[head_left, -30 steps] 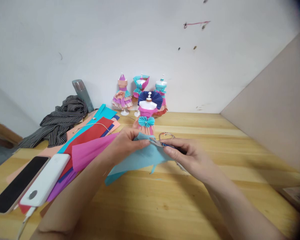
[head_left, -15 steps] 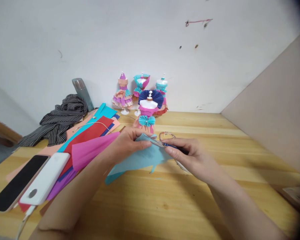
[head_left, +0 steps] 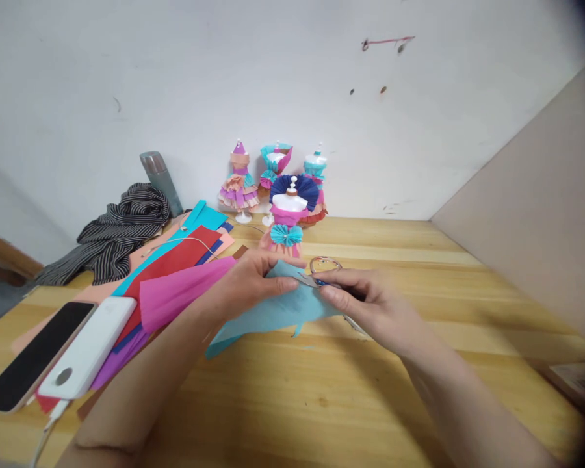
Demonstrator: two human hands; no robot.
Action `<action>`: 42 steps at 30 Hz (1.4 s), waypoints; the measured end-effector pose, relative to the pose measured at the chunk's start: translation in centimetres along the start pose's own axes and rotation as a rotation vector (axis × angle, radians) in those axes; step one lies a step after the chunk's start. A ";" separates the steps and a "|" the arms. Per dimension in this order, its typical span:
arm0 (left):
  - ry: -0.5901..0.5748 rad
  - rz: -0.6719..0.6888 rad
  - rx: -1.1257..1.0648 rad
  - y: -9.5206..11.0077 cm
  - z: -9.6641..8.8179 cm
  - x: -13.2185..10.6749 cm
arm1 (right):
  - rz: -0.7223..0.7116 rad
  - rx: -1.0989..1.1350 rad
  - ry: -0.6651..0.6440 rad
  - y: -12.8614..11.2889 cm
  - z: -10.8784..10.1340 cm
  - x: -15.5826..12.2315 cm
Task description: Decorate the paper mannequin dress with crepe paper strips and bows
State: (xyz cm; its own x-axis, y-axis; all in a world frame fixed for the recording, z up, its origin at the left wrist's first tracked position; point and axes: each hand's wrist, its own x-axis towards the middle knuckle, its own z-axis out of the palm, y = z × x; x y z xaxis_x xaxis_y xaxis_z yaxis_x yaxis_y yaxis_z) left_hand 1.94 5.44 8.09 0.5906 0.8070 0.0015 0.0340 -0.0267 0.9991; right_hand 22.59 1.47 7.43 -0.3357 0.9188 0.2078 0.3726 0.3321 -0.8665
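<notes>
A light blue sheet of crepe paper (head_left: 273, 313) is pinched between the thumb and fingers of my left hand (head_left: 256, 279), and its lower part hangs just over the table. My right hand (head_left: 370, 299) grips small scissors (head_left: 308, 279) with dark blue handles, largely covered by my fingers. Their blades lie at the paper's upper edge, close to my left thumb. A thin blue strip (head_left: 298, 329) dangles from the sheet's lower edge. Behind my hands stands a small white dress form (head_left: 289, 205) with a navy pleated collar, pink band and turquoise rosette.
Several more dress forms in paper dresses (head_left: 240, 182) stand by the wall. To the left lie coloured paper sheets (head_left: 163, 263), a power bank (head_left: 88, 348), a phone (head_left: 36, 357), striped cloth (head_left: 119, 227) and a bottle (head_left: 162, 185). A clear round item (head_left: 325, 260) sits behind the scissors.
The scissor blades have closed more and shifted slightly at the paper's edge. My left fingers have moved a little on the sheet; the table things stay put.
</notes>
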 end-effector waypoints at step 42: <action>-0.105 0.111 -0.005 -0.1 0.4 -0.1 | 0.003 0.090 0.057 0.1 1.1 0.0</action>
State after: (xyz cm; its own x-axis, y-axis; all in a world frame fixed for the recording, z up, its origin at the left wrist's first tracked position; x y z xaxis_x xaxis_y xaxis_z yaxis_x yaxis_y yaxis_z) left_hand 2.19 5.17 7.96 0.6715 0.7331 0.1081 -0.0399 -0.1098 0.9931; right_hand 21.70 1.28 6.88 -0.2841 0.9311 0.2288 0.2934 0.3116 -0.9038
